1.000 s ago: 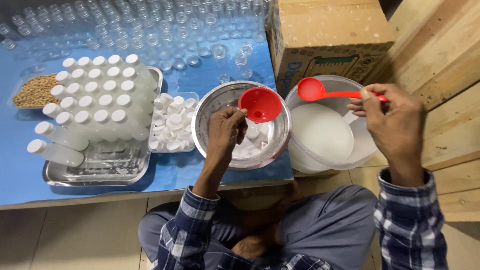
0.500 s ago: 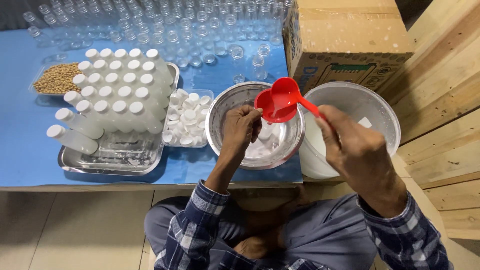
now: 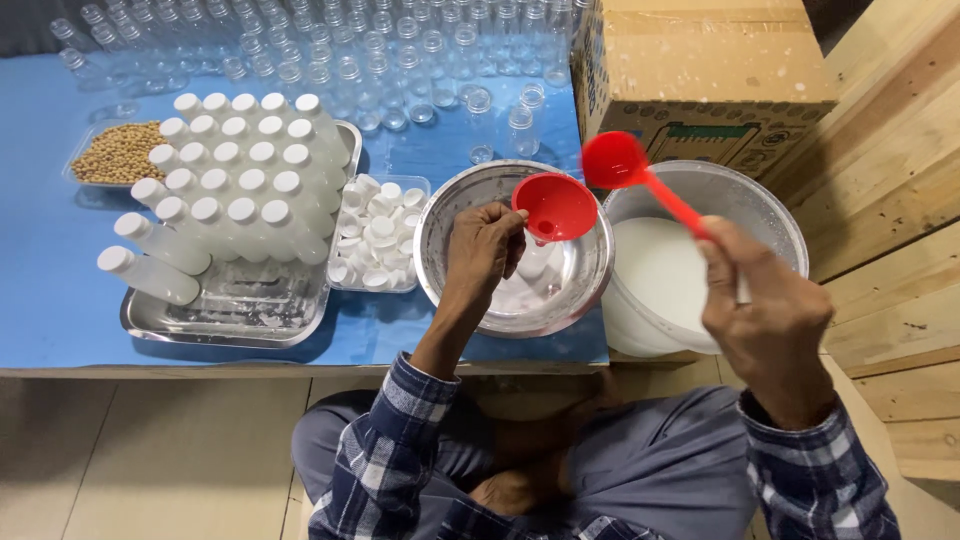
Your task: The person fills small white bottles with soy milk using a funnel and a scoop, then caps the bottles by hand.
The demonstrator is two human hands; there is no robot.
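Capped bottles [image 3: 235,185], box [image 3: 700,75] flank steel bowl [image 3: 440,250].

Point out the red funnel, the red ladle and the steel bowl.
red funnel [image 3: 556,205], head view, inside of cone.
red ladle [image 3: 613,160], head view, scoop.
steel bowl [image 3: 436,222], head view, left rim.

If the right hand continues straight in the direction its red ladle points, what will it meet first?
Probably the red funnel, which the left hand holds over the metal bowl. The right hand aims the red ladle up-left; height is unclear, so it may pass above.
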